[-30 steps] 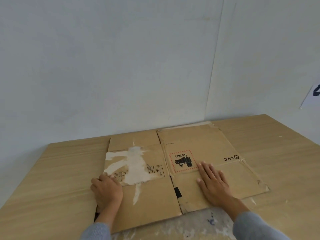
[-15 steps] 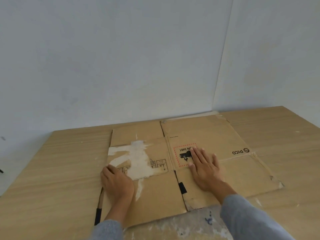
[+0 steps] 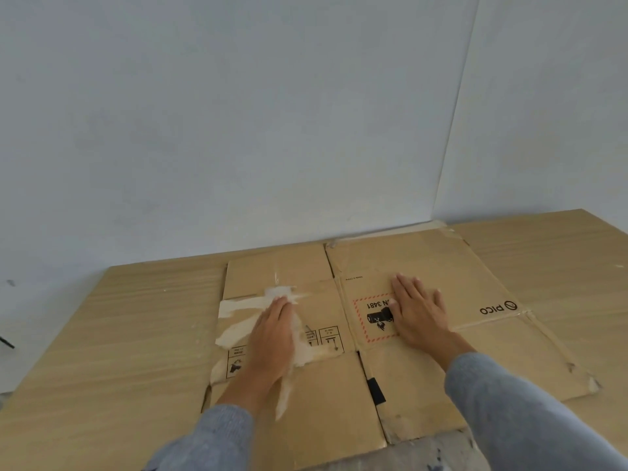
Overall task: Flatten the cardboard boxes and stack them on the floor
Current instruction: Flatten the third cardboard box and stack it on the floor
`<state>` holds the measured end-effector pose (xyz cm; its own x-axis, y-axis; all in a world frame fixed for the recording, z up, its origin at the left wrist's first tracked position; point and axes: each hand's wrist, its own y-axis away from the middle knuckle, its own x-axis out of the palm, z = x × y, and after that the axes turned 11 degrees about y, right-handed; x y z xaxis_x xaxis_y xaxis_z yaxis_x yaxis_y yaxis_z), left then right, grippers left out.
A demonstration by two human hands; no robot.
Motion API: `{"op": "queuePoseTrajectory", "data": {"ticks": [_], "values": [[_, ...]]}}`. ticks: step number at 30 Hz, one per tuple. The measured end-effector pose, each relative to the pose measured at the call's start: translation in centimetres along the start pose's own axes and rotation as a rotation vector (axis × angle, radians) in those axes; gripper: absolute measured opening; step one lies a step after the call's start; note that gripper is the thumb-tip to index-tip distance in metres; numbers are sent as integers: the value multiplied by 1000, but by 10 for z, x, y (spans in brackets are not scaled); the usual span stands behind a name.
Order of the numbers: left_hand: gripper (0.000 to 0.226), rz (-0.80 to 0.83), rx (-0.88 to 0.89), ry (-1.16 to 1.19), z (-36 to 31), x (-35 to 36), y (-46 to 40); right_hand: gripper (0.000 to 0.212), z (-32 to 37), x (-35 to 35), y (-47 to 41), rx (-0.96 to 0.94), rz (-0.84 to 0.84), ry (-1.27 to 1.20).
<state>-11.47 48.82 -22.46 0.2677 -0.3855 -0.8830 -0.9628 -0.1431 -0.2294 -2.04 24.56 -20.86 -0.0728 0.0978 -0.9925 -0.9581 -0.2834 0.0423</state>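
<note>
Flattened cardboard box (image 3: 424, 263) has its far edge tight against the wall (image 3: 238, 113); bare wood floor (image 3: 102, 334) either side. Left hand (image 3: 275, 334) and right hand (image 3: 418, 311) both lie flat on it, fingers straight.

The person wears a grey knitted top with long sleeves. The left sleeve (image 3: 217, 436) ends at the wrist in a ribbed cuff; the right sleeve (image 3: 516, 416) covers the forearm. Both hands, left hand (image 3: 273, 338) and right hand (image 3: 416, 311), are bare, without rings or watch.
</note>
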Motion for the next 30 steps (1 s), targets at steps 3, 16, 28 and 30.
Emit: {"op": "queuePoseTrajectory", "data": {"ticks": [3, 16, 28, 30], "values": [[41, -40, 9, 135, -14, 4, -33, 55, -4, 9, 0, 17, -52, 22], [57, 381, 321, 4, -72, 68, -138, 90, -56, 12, 10, 57, -92, 28], [58, 372, 131, 34, -89, 59, -98, 76, -57, -8, 33, 158, -172, 114], [58, 371, 112, 32, -97, 55, -80, 69, -59, -13, 45, 260, -170, 100]]}}
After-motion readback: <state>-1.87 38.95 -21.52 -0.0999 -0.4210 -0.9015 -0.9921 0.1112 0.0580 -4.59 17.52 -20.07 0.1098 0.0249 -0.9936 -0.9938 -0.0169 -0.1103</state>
